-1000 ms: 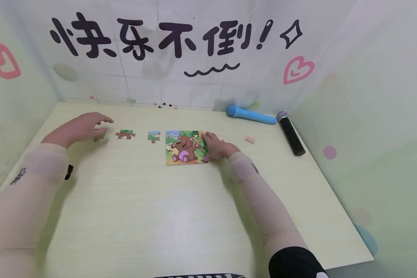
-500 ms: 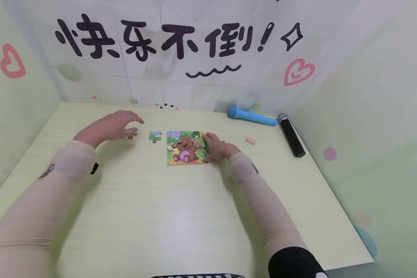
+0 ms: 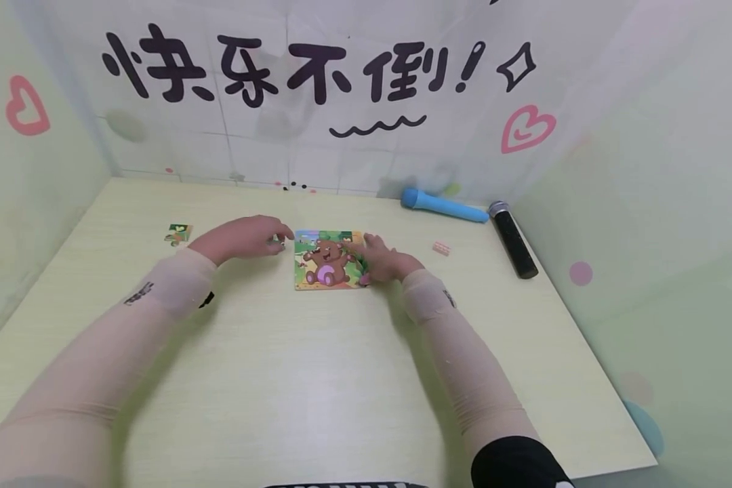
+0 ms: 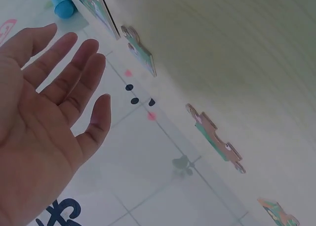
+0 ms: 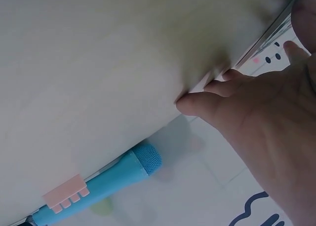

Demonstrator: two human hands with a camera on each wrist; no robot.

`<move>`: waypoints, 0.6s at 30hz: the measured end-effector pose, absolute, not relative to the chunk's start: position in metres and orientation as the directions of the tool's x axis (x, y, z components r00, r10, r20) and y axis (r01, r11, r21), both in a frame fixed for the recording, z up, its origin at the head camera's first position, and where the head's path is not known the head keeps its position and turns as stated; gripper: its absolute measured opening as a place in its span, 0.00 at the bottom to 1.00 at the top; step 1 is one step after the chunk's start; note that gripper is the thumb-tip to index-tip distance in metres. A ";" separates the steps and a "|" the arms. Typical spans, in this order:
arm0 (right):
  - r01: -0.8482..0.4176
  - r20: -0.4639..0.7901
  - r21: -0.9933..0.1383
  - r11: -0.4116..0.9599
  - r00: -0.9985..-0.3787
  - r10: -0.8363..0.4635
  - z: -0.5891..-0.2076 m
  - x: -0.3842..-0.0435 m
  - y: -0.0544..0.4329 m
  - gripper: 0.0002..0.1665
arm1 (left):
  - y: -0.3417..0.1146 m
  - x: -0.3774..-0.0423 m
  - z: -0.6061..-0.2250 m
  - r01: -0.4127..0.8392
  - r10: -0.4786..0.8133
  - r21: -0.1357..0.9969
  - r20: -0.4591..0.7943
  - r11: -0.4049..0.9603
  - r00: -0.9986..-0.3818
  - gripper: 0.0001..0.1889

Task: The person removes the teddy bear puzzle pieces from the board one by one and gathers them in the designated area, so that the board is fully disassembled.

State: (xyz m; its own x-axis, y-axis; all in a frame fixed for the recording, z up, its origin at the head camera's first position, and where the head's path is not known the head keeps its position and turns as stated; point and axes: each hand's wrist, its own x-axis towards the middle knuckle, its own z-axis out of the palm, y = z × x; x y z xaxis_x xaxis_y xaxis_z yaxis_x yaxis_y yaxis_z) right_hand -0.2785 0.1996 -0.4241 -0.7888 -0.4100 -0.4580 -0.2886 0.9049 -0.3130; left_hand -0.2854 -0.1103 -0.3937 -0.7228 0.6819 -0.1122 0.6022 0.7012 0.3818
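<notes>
A square bear puzzle (image 3: pixel 326 263) lies flat on the table. My right hand (image 3: pixel 383 260) is at its right edge, fingers spread and one finger reaching over the picture. In the right wrist view, several fingertips of the right hand (image 5: pixel 261 107) touch the tabletop. My left hand (image 3: pixel 244 237) is just left of the puzzle, over a loose puzzle piece; in the left wrist view its relaxed fingers hold nothing. That view shows a green piece (image 4: pixel 142 53) beside the puzzle, a brown-and-green piece (image 4: pixel 215 139) and an end piece (image 4: pixel 279 213). The end piece (image 3: pixel 177 233) lies far left in the head view.
A blue microphone (image 3: pixel 444 205) lies along the back of the table, with a black microphone (image 3: pixel 514 242) at its right end. A small pink block (image 3: pixel 442 249) sits right of my right hand. Walls stand behind and on both sides.
My left hand has swept right across the loose pieces to beside the puzzle, uncovering the end piece. The right hand has stayed at the puzzle's edge, with a finger now spread over the picture.
</notes>
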 end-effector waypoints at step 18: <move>-0.255 -0.524 -0.289 0.923 -0.765 -0.375 -0.424 -0.280 0.199 0.49 | -0.070 -0.294 -0.407 0.566 0.631 0.288 -0.252 0.773 -0.733 0.21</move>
